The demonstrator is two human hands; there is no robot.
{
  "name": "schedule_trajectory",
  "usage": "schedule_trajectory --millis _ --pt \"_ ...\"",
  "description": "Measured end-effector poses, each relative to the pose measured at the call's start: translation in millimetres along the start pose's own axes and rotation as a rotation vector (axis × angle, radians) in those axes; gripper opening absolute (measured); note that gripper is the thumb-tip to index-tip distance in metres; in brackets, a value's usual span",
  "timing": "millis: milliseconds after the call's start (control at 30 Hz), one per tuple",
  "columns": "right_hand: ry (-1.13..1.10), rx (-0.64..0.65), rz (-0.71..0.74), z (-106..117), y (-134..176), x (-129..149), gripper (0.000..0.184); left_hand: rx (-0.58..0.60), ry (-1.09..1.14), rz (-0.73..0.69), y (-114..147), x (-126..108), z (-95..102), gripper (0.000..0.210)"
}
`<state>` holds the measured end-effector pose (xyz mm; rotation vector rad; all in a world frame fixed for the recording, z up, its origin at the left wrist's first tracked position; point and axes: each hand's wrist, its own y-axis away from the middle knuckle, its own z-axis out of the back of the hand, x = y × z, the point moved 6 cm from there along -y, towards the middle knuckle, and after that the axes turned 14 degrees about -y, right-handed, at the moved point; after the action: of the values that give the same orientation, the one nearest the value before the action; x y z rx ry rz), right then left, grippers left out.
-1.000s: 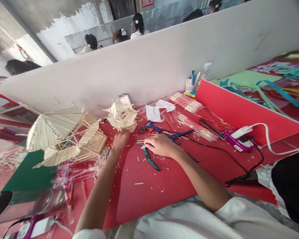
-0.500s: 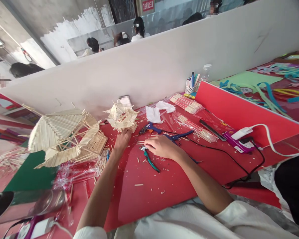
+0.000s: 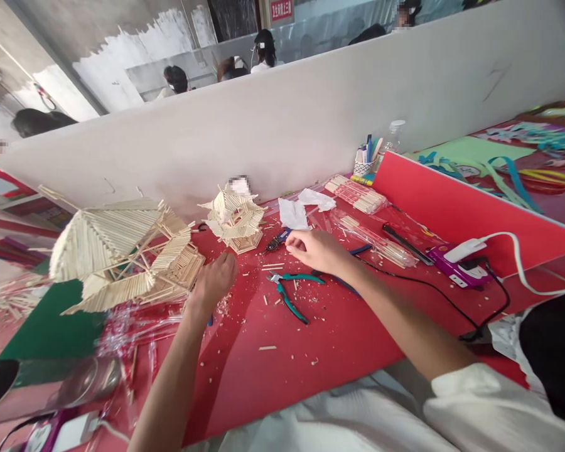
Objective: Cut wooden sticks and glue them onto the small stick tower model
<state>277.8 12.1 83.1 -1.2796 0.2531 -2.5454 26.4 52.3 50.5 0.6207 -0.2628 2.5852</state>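
My left hand (image 3: 215,280) is curled, knuckles up, over the red table, just in front of a small pagoda model (image 3: 239,221) made of thin wooden sticks and apart from it. Whatever its fingers hold is hidden. Over the blue glue gun (image 3: 277,241) is my right hand (image 3: 317,251), thumb and fingers drawn together. It covers part of the glue gun, and I cannot make out anything in its grip. Green-handled cutting pliers (image 3: 277,280) lie spread between my hands. Short stick pieces (image 3: 267,348) and chips are scattered around them.
A larger stick pavilion model (image 3: 117,242) stands at left on a green sheet (image 3: 47,326). Bagged sticks (image 3: 358,194), white tissue (image 3: 292,215), a pen cup (image 3: 363,164) and a purple power strip (image 3: 456,267) with cords lie at right. A white partition (image 3: 287,119) closes the back.
My left hand has come off the small pagoda model, toward me and leftward. My right hand has moved away from the pliers, up and right to the glue gun, uncovering both plier handles.
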Motion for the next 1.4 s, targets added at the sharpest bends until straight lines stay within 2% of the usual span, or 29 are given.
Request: schedule_trajectory --millis 100,233,400,600,833,967,1233,1300,1400 --pt "-0.007 0.055 -0.027 -8 -41 -15 0.01 0.05 -0.004 0.042 15 8 -4.6 0.035" --pt "0.17 0.132 -0.104 -41 -98 -45 0.019 0.079 0.025 0.024 18 5 -13.0 0.037" --pt "0.254 0.136 -0.149 -70 -132 -70 0.025 0.054 0.012 0.042 21 5 -16.7 0.036" --pt "0.269 0.167 -0.201 -83 -139 -83 0.031 0.075 0.019 0.049 22 5 -22.3 0.039" --pt "0.245 0.136 -0.217 -84 -139 -88 0.015 0.109 0.041 0.055 21 4 -24.7 0.042" --pt "0.215 0.103 -0.215 -74 -140 -90 0.013 0.12 0.032 0.043 21 4 -26.8 0.04" --pt "0.088 -0.005 -0.15 -32 -134 -102 0.013 0.104 0.072 0.044 21 4 -28.2 0.041" --pt "-0.046 -0.012 -0.119 -30 -132 -103 0.016 0.118 0.067 0.036 21 3 -28.7 0.042" --pt "-0.175 0.092 -0.098 -44 -131 -101 0.027 0.137 0.056 0.022 21 2 -28.9 0.043"
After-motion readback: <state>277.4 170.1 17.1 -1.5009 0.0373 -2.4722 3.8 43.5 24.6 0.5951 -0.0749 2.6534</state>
